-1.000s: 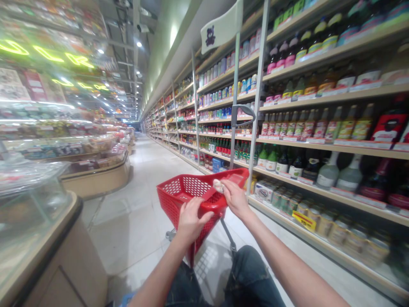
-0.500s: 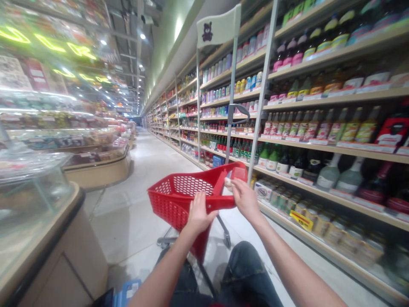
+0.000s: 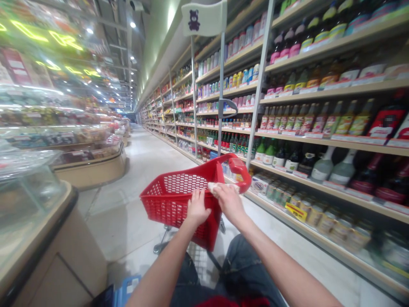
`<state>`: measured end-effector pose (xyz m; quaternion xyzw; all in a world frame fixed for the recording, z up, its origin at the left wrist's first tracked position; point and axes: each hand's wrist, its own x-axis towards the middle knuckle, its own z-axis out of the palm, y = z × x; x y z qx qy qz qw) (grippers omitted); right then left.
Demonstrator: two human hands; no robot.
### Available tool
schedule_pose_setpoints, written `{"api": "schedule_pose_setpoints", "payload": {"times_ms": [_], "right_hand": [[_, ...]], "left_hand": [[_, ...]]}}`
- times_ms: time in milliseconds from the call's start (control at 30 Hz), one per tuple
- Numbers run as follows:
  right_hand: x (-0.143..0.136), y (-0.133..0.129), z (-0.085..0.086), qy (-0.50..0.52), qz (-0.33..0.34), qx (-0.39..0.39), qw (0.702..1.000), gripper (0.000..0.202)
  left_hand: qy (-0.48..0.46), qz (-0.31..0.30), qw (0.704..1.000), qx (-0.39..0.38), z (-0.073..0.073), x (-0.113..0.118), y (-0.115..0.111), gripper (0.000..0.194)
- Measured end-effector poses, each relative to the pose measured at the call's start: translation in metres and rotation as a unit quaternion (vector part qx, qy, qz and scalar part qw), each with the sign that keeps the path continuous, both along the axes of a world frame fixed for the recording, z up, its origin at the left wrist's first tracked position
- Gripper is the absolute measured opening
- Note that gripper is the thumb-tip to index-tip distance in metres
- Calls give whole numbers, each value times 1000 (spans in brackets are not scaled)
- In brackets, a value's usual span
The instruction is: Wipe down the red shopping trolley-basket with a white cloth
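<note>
A small red shopping cart (image 3: 174, 181) with a perforated plastic basket stands turned sideways between my knees. My left hand (image 3: 197, 208) grips the near rim of the basket, fingers over the edge and thumb apart. To its right, my right hand (image 3: 228, 200) presses a crumpled white cloth (image 3: 211, 186) onto the red frame where the rim meets the handle. Part of the cloth is hidden under my fingers. The curved red handle (image 3: 244, 172) lies just beyond the right hand. A pole with a pale bear flag (image 3: 204, 19) rises from the cart.
Shelves of bottles (image 3: 319, 117) and cans run along the right side, with a yellow price tag (image 3: 295, 212) low down. A glass-topped display counter (image 3: 57, 226) stands close on the left. A blue object (image 3: 128, 285) is at the bottom left. The tiled aisle (image 3: 137, 149) stretches ahead.
My right hand has moved left with the cloth, from beside the handle toward my left hand. The cart has turned slightly, and more of its handle shows. My left hand stays at the rim.
</note>
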<state>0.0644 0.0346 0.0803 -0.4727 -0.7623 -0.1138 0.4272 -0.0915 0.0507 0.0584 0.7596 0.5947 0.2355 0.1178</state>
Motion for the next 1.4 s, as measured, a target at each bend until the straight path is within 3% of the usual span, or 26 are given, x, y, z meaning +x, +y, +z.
{"api": "schedule_pose_setpoints", "payload": {"times_ms": [100, 167, 233, 300, 367, 400, 467, 600, 667, 733, 800, 900, 967, 1033, 1100, 1167, 1233, 1333, 1400], "right_hand": [[-20, -1, -6, 109, 75, -43, 990, 35], [-23, 0, -4, 257, 66, -67, 962, 33], [-20, 0, 1, 401, 48, -94, 910, 34], [-19, -3, 2, 498, 46, -120, 858, 38], [-20, -7, -2, 528, 46, -138, 837, 37], [-22, -8, -6, 526, 42, -140, 838, 35], [-24, -10, -17, 522, 33, -143, 840, 31], [-21, -6, -35, 560, 74, -191, 803, 27], [-16, -6, -39, 548, 72, -187, 812, 27], [-10, -9, -40, 508, 40, -125, 851, 28], [-5, -15, -38, 454, 37, -68, 888, 35], [-2, -20, -38, 414, 90, -85, 902, 39], [1, -19, -39, 456, 91, -120, 877, 39], [4, -18, -41, 532, 66, -151, 831, 41], [6, -16, -41, 606, 52, -169, 775, 45], [4, -17, -40, 657, 63, -166, 732, 48], [2, -18, -37, 676, 77, -152, 717, 49], [1, -18, -33, 637, 56, -112, 760, 47], [4, -16, -32, 584, 31, -68, 808, 43]], "left_hand": [[-85, -13, 996, -6, 0, 4, 1, 74], [-231, -2, 973, -1, -1, 10, -2, 63], [-433, 5, 901, -36, 1, 21, -9, 47], [-611, -39, 783, -112, 4, 36, -18, 38], [-710, -113, 674, -170, 8, 51, -28, 37], [-731, -142, 643, -179, 10, 57, -31, 36], [-747, -157, 619, -185, 11, 65, -36, 32], [-749, -118, 608, -234, 5, 68, -37, 27], [-739, -110, 615, -251, 0, 69, -34, 28], [-713, -100, 653, -238, -4, 70, -30, 30], [-667, -72, 716, -193, -4, 72, -24, 28], [-615, -44, 776, -135, 0, 73, -21, 25], [-609, -81, 774, -152, 3, 73, -24, 29], [-622, -134, 747, -193, 3, 73, -28, 33], [-649, -148, 713, -221, 0, 73, -30, 35], [-666, -98, 710, -208, -5, 73, -29, 32], [-661, -27, 732, -165, -7, 72, -26, 27], [-641, 59, 763, -56, -1, 68, -26, 20], [-608, 60, 792, 8, 7, 67, -31, 19]]}}
